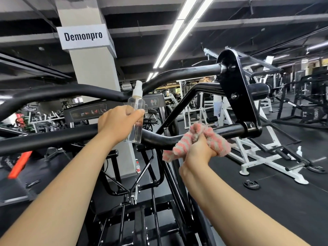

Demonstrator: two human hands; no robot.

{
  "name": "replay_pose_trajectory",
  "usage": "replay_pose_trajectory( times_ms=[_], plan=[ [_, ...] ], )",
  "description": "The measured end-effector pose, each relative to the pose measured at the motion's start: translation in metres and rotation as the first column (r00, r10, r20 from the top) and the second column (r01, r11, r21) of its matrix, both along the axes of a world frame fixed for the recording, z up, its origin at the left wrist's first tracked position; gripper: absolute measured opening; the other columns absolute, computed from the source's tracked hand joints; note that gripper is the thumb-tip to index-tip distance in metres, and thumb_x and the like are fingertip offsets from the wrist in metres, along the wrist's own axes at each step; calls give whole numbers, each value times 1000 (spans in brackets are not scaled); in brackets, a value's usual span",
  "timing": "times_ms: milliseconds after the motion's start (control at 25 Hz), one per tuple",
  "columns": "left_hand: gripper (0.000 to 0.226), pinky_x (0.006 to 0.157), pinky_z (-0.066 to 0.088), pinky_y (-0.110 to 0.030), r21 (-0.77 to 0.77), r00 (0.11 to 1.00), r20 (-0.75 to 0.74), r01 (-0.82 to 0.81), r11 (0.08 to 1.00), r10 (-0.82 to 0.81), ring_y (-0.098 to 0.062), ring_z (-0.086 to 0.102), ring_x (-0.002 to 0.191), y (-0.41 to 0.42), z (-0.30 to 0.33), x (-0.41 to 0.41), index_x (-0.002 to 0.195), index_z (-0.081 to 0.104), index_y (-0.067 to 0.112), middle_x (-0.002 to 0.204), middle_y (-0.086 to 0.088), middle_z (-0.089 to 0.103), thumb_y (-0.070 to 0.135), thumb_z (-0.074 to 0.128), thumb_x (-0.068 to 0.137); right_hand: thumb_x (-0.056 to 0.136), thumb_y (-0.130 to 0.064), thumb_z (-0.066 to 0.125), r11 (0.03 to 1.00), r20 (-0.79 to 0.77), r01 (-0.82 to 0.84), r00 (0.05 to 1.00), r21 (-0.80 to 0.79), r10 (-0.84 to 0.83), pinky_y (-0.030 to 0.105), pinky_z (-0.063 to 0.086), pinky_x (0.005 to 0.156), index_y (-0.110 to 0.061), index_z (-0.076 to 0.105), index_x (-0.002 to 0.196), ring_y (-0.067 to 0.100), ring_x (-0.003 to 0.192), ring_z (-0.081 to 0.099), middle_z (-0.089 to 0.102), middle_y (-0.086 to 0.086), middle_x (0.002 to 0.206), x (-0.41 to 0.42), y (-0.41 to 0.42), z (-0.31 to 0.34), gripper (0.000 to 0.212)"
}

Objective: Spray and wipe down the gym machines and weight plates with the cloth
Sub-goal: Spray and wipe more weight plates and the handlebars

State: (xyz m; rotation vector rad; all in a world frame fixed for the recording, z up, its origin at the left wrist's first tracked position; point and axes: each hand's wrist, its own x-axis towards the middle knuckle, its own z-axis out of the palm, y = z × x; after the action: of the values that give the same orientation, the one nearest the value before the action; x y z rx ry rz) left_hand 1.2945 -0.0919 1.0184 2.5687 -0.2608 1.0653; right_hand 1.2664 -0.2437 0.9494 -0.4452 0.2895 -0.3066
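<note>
Fingers (137, 113) of left hand (115, 123) curled round clear spray bottle (135, 110), held upright in front of black machine bar (229, 129); fingers of right hand (198, 148) clenched on bunched pink-and-grey striped cloth (215, 139), pressed against same bar just left of its end collar. Surface: black rubber gym floor (230, 174), dark and matte, seen beyond and below the arms. Room: large gym hall, exposed dark ceiling, two long strip lights (179, 31) running side by side, one grey square pillar (92, 68) bearing white sign (83, 36) lettered "Demonpro". Black machine frame in foreground: three curved tubular bars across view, one black end plate (236, 89) joining them at right. White-framed machine (262, 157) standing on floor to right; further black and white machines in background, too many and too blurred to count. Weight plates: one, black, lying flat on floor (251, 184) near white machine. Containers: spray bottle, one, white nozzle on top, clear liquid in lower part; drink bottle (138, 166), one, red label, standing on floor at pillar base, contents not discernible; second small white spray bottle (299, 151), standing on floor at far right, contents not discernible.
</note>
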Motion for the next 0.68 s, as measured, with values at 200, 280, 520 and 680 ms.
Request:
replay_pose_trajectory(
  times_ms=[200,280,520,680],
  plan=[
    [66,54,24,-22,5,1000,0,-14,1000,14,-9,37,58,1,0,1,81,63,6,61,7,45,59,25,70,100,-27,41,994,149,-23,988,-107,39,37,53,62,-17,51,83,23,53,56,50,1,54,12,44,-22,23],
    [60,54,24,-20,2,1000,-20,-8,1000,8,-6,36,57,2,0,0,78,60,11,61,7,44,60,25,71,98,-31,46,969,160,-75,980,-237,115,37,51,81,-21,44,102,35,76,66,60,2,60,18,60,-32,11],
    [57,64,35,-29,-78,984,-163,66,995,-78,-24,51,81,7,5,-6,81,61,15,77,0,56,63,31,73,78,-53,66,685,229,-2,942,-729,246,37,56,75,-17,60,94,22,79,70,69,3,83,-20,43,-58,40],
    [55,95,43,-39,-376,881,-227,314,872,-415,-26,62,97,19,12,-10,74,71,22,94,-4,71,65,40,60,72,-54,64,299,488,433,862,-850,140,39,54,71,-27,58,92,16,86,64,64,0,93,-32,10,-24,34]
  ],
)
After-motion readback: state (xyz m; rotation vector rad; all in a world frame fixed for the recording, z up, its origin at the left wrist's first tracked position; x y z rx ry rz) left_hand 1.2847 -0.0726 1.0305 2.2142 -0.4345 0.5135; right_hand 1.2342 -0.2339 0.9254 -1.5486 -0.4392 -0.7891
